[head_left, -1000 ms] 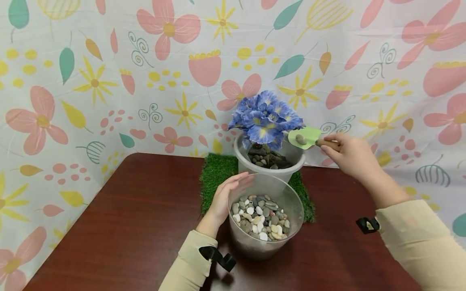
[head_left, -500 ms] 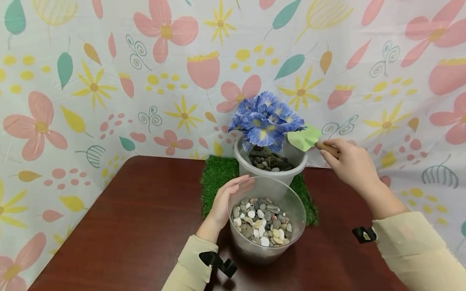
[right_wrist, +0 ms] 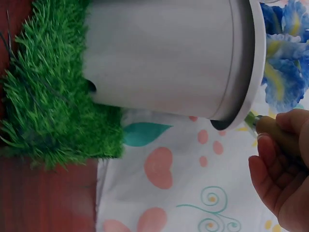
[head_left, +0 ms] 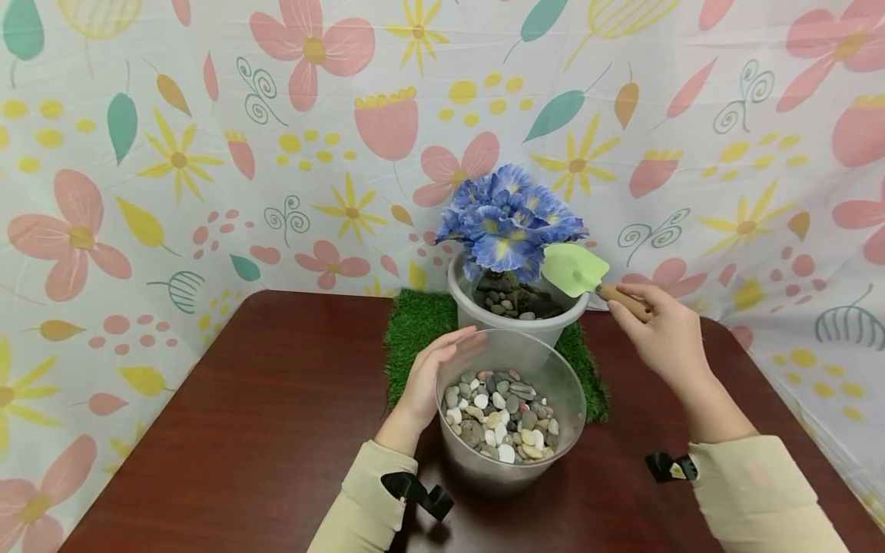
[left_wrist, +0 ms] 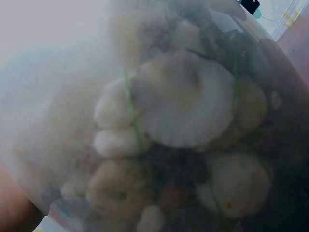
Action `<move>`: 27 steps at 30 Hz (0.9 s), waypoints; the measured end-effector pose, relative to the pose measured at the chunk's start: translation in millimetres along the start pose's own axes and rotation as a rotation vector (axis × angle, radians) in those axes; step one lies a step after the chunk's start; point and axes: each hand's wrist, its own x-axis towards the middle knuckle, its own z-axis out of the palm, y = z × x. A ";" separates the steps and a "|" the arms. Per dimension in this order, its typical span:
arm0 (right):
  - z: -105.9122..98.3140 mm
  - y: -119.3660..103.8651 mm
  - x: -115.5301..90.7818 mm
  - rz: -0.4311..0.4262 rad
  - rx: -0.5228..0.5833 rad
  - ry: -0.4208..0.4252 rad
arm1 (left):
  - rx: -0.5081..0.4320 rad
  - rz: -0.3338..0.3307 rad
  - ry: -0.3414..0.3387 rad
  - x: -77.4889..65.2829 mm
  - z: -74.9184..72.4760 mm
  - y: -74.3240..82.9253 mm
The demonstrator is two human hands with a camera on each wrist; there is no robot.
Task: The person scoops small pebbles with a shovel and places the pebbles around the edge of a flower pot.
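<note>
Trowel [head_left: 575, 270] in my right hand [head_left: 664, 326], I hold its green blade over the right rim of a white pot [head_left: 535, 329], beside blue flowers [head_left: 508, 223]. The fingers of that hand are curled round the wooden handle, which they partly cover. In the right wrist view most of the blade is hidden behind the pot's rim; I cannot tell whether it touches the petals.

My left hand [head_left: 423, 384] lies against a clear bucket [head_left: 477, 465] of mixed pebbles [head_left: 505, 422], its fingers extended along the wall and grasping nothing. The bucket stands on the counter [head_left: 297, 407], in front of the pot, and hides part of its lower wall; whether the two touch cannot be seen. The pot is upright on green turf [head_left: 418, 326], dark stones around the stems; petals cover part of its inside.

Through the cloudy plastic, the left wrist view blurs the stones and one pale round piece [left_wrist: 186, 99] among thin green lines. Tan sleeves [head_left: 754, 491] run out of frame at the bottom edge, black clips [head_left: 671, 467] at both cuffs. A flower-printed cloth [head_left: 207, 138], cut off above, hangs behind.
</note>
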 end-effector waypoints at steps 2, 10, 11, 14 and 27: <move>2.2 1.1 -3.5 0.033 0.027 0.001 | -0.001 0.006 0.000 0.3 -0.5 0.0; 9.4 6.7 -16.9 0.116 0.113 0.051 | -0.002 0.012 -0.006 0.9 -1.7 -1.0; 9.9 7.8 -18.8 0.123 0.124 0.057 | -0.002 0.010 -0.005 0.5 -1.5 -1.4; 11.0 10.9 -24.3 0.147 0.153 0.084 | 0.000 0.010 -0.006 -0.9 -0.6 -2.6; 22.5 12.7 -32.3 0.214 0.436 0.216 | 0.002 0.017 0.003 0.6 -0.4 -0.6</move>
